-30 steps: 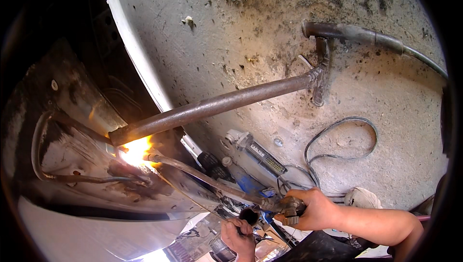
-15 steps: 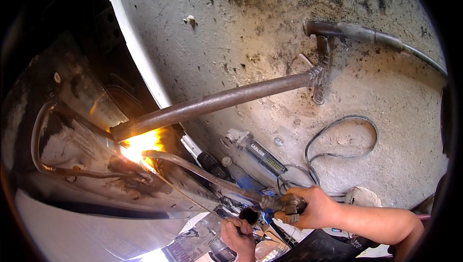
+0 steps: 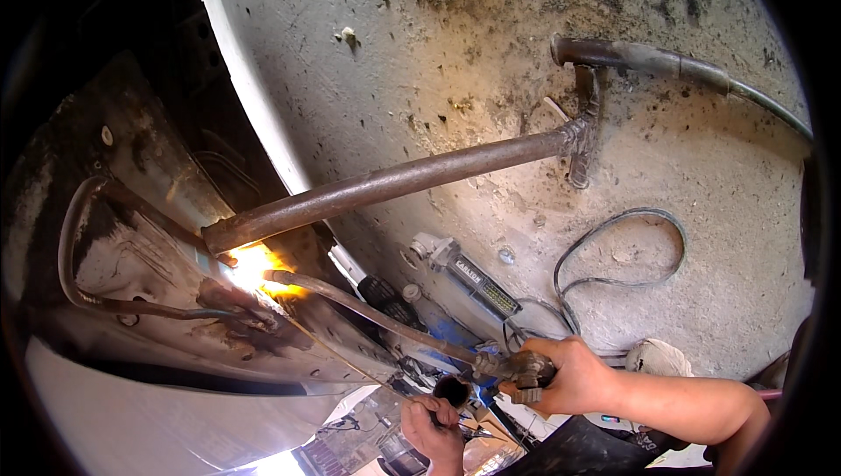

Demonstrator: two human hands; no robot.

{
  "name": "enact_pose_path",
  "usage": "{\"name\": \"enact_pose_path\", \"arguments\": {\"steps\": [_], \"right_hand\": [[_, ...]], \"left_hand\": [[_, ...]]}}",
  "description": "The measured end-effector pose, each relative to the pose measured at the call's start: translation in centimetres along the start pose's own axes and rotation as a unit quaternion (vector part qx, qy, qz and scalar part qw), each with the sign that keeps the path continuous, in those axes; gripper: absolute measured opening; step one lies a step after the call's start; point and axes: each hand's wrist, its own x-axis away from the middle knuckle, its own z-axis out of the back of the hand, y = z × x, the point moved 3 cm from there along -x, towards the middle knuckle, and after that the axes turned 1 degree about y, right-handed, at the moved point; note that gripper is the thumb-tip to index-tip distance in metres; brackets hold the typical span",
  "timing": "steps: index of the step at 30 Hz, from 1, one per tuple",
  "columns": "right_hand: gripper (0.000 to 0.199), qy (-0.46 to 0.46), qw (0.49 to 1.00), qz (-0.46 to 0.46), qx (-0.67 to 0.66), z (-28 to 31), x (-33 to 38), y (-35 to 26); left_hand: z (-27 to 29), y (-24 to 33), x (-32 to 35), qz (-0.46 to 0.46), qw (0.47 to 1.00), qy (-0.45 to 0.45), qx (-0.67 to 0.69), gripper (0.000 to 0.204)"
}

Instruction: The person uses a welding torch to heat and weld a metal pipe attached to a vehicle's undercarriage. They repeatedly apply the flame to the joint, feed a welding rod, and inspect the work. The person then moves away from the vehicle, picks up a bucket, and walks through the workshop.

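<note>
My right hand (image 3: 574, 380) grips the brass body of a gas torch (image 3: 517, 366). Its long bent tube (image 3: 368, 310) runs up and left to a bright yellow flame (image 3: 254, 267) at the car's underbody (image 3: 131, 257). The flame sits just below the end of a rusty steel pipe (image 3: 394, 183) that props against the metal. My left hand (image 3: 434, 423) is closed around a thin filler rod (image 3: 333, 353), whose far end reaches toward the glowing spot.
A second pipe (image 3: 657, 60) with a welded crosspiece lies on the dirty concrete floor (image 3: 491, 56). A grey cable loop (image 3: 613, 257), a small tool with a label (image 3: 464, 270) and blue parts (image 3: 447, 331) lie near my right hand.
The flame and torch tip have crept slightly right along the underbody seam. Both hands hold their grips nearly in place.
</note>
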Motion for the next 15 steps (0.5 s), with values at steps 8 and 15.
{"name": "enact_pose_path", "arguments": {"steps": [8, 15], "right_hand": [[0.034, -0.01, 1.0, -0.005, 0.014, 0.06, -0.06, -0.23], [0.032, 0.014, 0.999, 0.038, 0.0, 0.07, -0.04, -0.43]], "left_hand": [[0.07, -0.16, 0.01, 0.003, 1.0, -0.001, 0.009, 0.025], [0.15, -0.34, -0.01, -0.002, 1.0, -0.002, 0.01, 0.024]]}}
